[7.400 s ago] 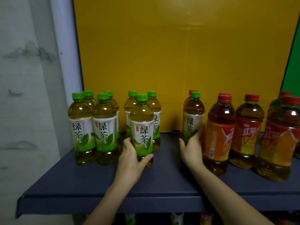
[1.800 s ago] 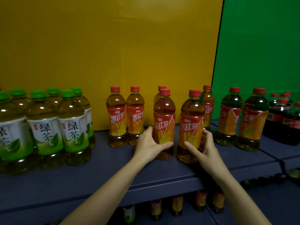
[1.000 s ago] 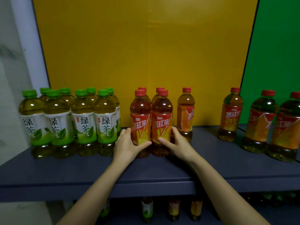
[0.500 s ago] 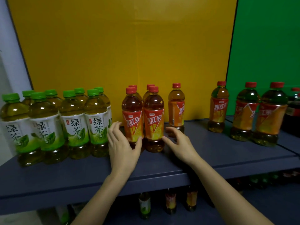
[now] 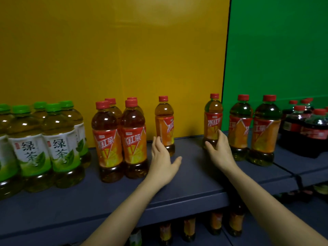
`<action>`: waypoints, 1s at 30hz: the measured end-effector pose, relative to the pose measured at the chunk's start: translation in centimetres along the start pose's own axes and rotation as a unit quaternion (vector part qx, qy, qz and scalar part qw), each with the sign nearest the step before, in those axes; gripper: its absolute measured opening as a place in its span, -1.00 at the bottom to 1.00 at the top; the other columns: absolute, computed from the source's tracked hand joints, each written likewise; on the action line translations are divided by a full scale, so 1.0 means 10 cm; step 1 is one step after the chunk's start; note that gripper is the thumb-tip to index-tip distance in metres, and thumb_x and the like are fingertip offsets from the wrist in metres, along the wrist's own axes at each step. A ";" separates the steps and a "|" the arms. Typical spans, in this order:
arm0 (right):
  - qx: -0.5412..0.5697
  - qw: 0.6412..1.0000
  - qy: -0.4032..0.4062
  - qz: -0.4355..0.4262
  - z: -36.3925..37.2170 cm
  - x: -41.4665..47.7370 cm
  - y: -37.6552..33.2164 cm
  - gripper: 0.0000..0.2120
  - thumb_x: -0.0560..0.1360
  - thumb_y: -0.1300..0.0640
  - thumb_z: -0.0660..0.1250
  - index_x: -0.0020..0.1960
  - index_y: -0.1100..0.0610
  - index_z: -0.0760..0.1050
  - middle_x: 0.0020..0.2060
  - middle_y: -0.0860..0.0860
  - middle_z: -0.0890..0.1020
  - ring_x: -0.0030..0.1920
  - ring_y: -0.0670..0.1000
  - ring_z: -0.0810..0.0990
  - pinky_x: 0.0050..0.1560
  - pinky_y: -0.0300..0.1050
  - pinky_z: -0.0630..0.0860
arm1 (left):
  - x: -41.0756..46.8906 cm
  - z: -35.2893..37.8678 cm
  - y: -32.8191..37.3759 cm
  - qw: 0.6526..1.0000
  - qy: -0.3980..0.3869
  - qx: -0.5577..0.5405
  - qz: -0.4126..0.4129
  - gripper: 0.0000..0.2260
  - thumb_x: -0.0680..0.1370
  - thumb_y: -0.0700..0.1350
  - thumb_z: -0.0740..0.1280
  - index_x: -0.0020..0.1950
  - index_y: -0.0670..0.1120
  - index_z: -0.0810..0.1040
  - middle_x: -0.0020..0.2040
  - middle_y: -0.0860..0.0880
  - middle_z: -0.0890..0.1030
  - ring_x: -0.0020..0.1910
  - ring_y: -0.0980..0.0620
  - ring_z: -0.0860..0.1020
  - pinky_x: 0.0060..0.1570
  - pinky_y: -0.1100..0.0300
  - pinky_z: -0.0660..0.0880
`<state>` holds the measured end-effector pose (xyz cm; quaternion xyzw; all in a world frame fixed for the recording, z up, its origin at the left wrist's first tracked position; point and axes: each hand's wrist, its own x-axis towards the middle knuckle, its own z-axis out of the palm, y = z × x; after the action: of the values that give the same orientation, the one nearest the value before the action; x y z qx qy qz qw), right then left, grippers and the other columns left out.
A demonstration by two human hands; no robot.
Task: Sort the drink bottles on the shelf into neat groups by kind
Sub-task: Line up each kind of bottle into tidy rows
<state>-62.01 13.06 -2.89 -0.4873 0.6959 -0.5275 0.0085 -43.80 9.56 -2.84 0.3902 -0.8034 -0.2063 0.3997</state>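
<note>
1. yellow panel [image 5: 113,50]: upright backdrop behind the left and middle of the shelf.
2. green panel [image 5: 278,50]: backdrop behind the right part. A dark seam runs where it meets the yellow panel.
3. shelf [image 5: 191,176]: dark blue-grey deck. All the upper bottles stand upright on it.
4. green teas [image 5: 60,144]: green caps, white-and-green labels. Packed tight at far left, front and back rows. The group runs off the left edge.
5. block [image 5: 106,141]: 4 iced teas with red caps and orange-red labels, 2 in front and 2 behind, touching. It sits just right of the green teas, with a narrow gap between.
6. colas [image 5: 301,128]: dark bottles with red caps, bunched at far right.
7. pair [image 5: 240,128]: 2 iced teas side by side before the green panel, just right of the held bottle.
8. left hand [image 5: 163,162]: fingers straight and apart, thumb out to the right, holding nothing. Fingertips are at the lone bottle's left side; cannot tell if they touch.
9. right hand [image 5: 221,151]: clamped round the held bottle's lower half, thumb on its left, fingers wrapped on its right.
10. held bottle [image 5: 213,118]: iced tea, upright, at the seam, well apart from the block. Its base is hidden by the hand.
11. lone bottle [image 5: 165,121]: iced tea, upright near the back, between the block and the held bottle, nearer the block.
12. lower bottles [image 5: 189,228]: dim row under the shelf. Labels too dark to read.
</note>
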 end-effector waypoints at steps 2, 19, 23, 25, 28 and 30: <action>-0.001 1.000 0.002 -0.011 0.02 0.15 0.09 -0.35 0.54 0.18 0.24 0.50 0.25 -0.03 0.45 0.18 0.16 0.46 0.13 0.14 0.47 0.02 0.10 | 0.22 0.14 0.06 0.998 0.016 -0.014 -0.064 -0.15 0.51 -0.05 0.34 0.48 -0.24 -0.24 0.52 -0.18 -0.10 0.50 -0.14 -0.06 0.44 0.08 0.00; 0.082 0.995 -0.036 0.052 0.29 0.75 0.44 -0.23 0.44 0.10 0.40 0.46 0.19 0.00 0.34 0.18 0.35 0.33 0.22 0.35 0.28 0.15 0.34 | 0.73 0.39 -0.22 0.981 0.116 -0.057 -0.146 -0.38 0.44 -0.11 0.43 0.33 -0.20 0.13 0.32 -0.17 0.41 0.28 -0.11 0.42 0.17 0.15 0.37; 0.077 0.995 -0.067 0.010 0.38 0.67 0.36 -0.21 0.43 0.00 0.39 0.47 0.16 0.02 0.37 0.13 0.31 0.35 0.15 0.33 0.29 0.08 0.32 | 0.65 0.39 -0.21 0.985 0.094 -0.038 -0.137 -0.46 0.50 -0.09 0.36 0.33 -0.19 0.14 0.33 -0.16 0.39 0.31 -0.10 0.39 0.23 0.12 0.35; 0.077 0.993 -0.086 -0.020 0.43 0.60 0.31 -0.28 0.49 -0.02 0.31 0.48 0.17 0.01 0.37 0.14 0.29 0.36 0.13 0.30 0.31 0.04 0.29 | 0.63 0.40 -0.19 0.986 0.095 -0.024 -0.137 -0.47 0.51 -0.09 0.34 0.34 -0.20 0.14 0.34 -0.17 0.36 0.33 -0.10 0.36 0.27 0.11 0.32; 0.074 0.988 -0.123 -0.058 0.47 0.54 0.26 -0.33 0.53 0.00 0.24 0.49 0.17 -0.01 0.39 0.13 0.27 0.37 0.11 0.28 0.34 0.01 0.26 | 0.61 0.38 -0.16 0.985 0.112 0.006 -0.131 -0.45 0.50 -0.07 0.35 0.36 -0.22 0.16 0.34 -0.19 0.27 0.34 -0.11 0.30 0.29 0.14 0.26; 0.080 0.982 -0.151 -0.074 0.48 0.52 0.23 -0.35 0.54 0.01 0.24 0.49 0.15 -0.01 0.39 0.10 0.28 0.37 0.08 0.30 0.32 -0.03 0.27 | 0.60 0.37 -0.15 0.984 0.118 0.013 -0.129 -0.43 0.50 -0.08 0.36 0.37 -0.23 0.15 0.35 -0.20 0.25 0.36 -0.11 0.28 0.31 0.15 0.23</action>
<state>-63.79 5.97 -4.16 -0.6094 0.6039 -0.5010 0.1137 -48.28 3.93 -3.11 0.5174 -0.6959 -0.1980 0.4570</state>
